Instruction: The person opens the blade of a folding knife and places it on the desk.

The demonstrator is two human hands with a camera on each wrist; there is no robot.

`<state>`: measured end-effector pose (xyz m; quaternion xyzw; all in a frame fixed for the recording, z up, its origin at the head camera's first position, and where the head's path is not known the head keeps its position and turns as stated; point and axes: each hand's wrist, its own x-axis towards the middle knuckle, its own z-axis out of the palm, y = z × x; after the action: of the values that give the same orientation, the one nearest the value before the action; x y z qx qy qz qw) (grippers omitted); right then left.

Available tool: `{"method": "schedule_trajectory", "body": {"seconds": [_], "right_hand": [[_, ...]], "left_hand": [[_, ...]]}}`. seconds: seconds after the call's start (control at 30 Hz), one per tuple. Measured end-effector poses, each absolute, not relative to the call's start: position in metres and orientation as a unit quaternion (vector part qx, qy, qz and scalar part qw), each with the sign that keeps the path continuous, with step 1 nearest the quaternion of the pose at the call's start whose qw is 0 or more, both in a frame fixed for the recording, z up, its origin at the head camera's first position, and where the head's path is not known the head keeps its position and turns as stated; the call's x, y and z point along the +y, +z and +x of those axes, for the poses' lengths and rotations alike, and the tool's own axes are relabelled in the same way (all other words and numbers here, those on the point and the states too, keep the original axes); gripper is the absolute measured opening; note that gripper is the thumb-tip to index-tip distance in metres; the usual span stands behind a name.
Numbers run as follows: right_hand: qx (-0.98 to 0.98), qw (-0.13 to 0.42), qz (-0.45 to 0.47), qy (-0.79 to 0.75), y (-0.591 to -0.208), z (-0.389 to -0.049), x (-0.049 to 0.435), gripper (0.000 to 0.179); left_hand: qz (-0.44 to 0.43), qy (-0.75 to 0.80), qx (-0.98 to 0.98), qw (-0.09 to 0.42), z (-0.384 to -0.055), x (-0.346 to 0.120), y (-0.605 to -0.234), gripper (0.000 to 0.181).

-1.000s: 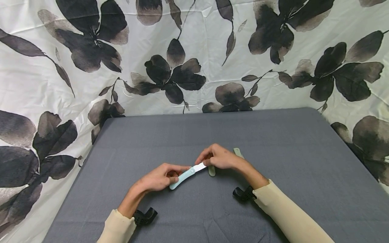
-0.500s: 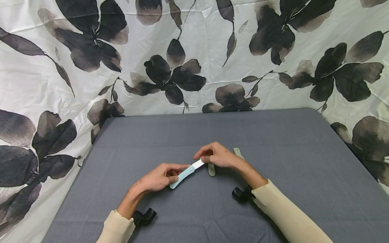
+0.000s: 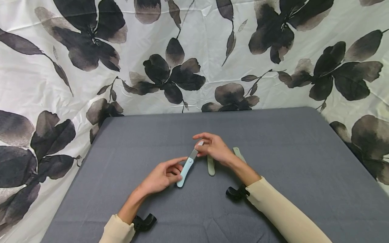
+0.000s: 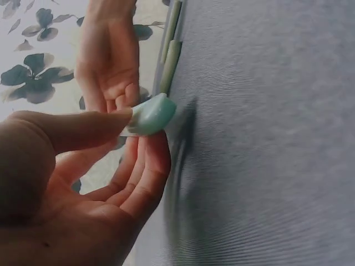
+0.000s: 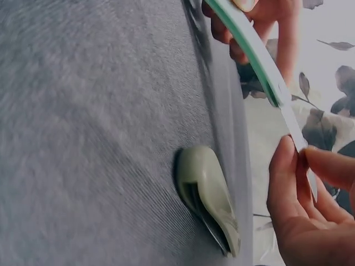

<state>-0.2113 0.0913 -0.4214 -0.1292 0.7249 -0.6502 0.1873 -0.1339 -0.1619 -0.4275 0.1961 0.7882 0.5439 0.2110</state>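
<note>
My left hand (image 3: 162,176) holds the pale blue handle (image 3: 184,173) of a folding knife between thumb and fingers, its forefinger stretched along toward the pivot. The knife's blade (image 3: 193,154) is swung out from the handle. With thumb and fingertips my right hand (image 3: 215,147) pinches the blade near its tip, as the right wrist view shows. The knife slants up to the right, raised over the grey cloth. In the left wrist view the butt of the handle (image 4: 156,114) sits between the left thumb and fingers.
Under and beside the right hand lies an olive-green folding-knife handle (image 3: 211,166), with metal showing in its slot (image 5: 205,210). Another olive-green handle piece (image 3: 238,154) shows behind the right wrist. The grey cloth-covered table (image 3: 267,131) ends at a floral curtain (image 3: 194,94).
The right hand has risen and moved away from me with the blade end. The blue-handled knife is tilted more steeply and lifted, and the left hand has followed slightly right and up.
</note>
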Motion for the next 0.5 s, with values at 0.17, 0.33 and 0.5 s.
{"method": "schedule_trajectory", "body": {"seconds": [0.17, 0.33, 0.5], "right_hand": [[0.723, 0.165, -0.107, -0.663, -0.422, -0.209, 0.081, 0.052], [0.726, 0.143, -0.085, -0.667, -0.422, -0.205, 0.075, 0.053], [0.725, 0.13, -0.071, -0.673, -0.423, -0.202, 0.068, 0.051]], "left_hand": [[0.211, 0.555, 0.78, 0.198, -0.128, -0.162, -0.431, 0.08], [0.216, 0.542, 0.791, 0.187, -0.123, -0.161, -0.434, 0.093], [0.205, 0.539, 0.8, 0.165, -0.122, -0.16, -0.437, 0.096]]}}
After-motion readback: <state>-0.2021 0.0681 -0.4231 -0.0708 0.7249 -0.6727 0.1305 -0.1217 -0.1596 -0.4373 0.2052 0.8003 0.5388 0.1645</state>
